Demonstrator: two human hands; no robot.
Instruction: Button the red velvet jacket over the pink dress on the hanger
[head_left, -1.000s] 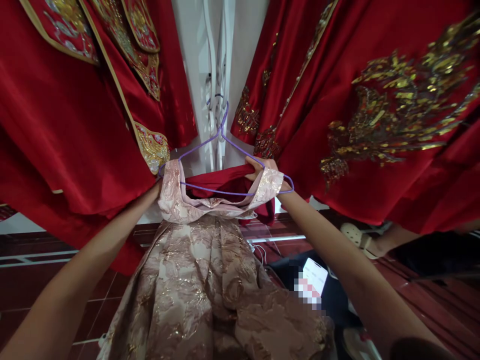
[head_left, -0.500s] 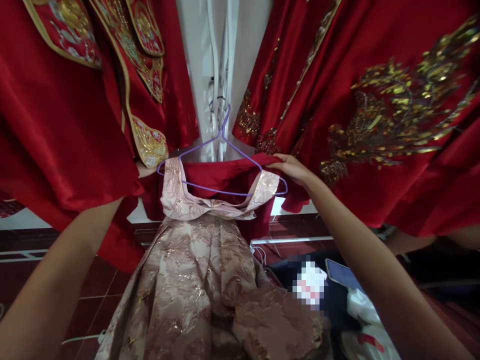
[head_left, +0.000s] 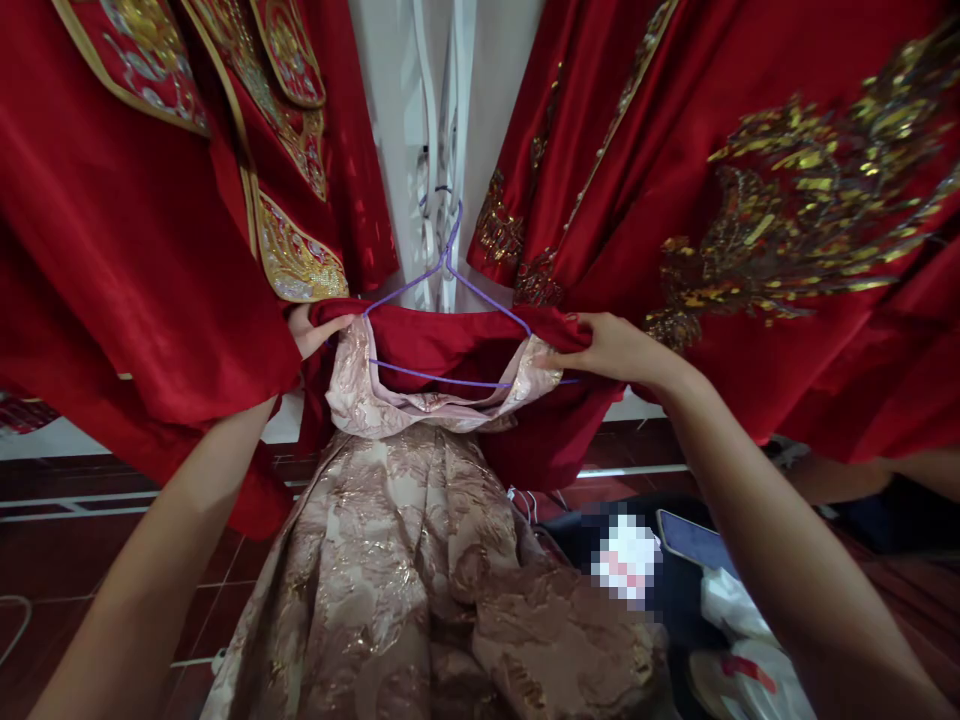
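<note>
A pink-gold brocade dress (head_left: 390,540) hangs by its wide straps on a purple hanger (head_left: 480,290). Behind its neckline, a plain red garment (head_left: 427,335) spreads across the hanger and drops below it on the right. My left hand (head_left: 306,332), partly hidden by a hanging red robe, pinches the red garment at the left strap, thumb along the strap top. On the other side my right hand (head_left: 611,348) is closed on the red garment's right shoulder, its thumb against the dress's right strap. Both hanger ends are mostly covered by cloth and fingers.
Red robes with gold embroidery (head_left: 300,250) hang at left, and a red gown with gold sequins (head_left: 795,210) at right. White rack poles (head_left: 448,130) stand behind. Lower right are a phone (head_left: 694,540), white plastic items (head_left: 739,610) and part of another person's limb (head_left: 840,480).
My right hand has shifted slightly right and turned, pulling the red garment outward over the hanger end. My left hand has come further into view, its thumb now at the left strap.
</note>
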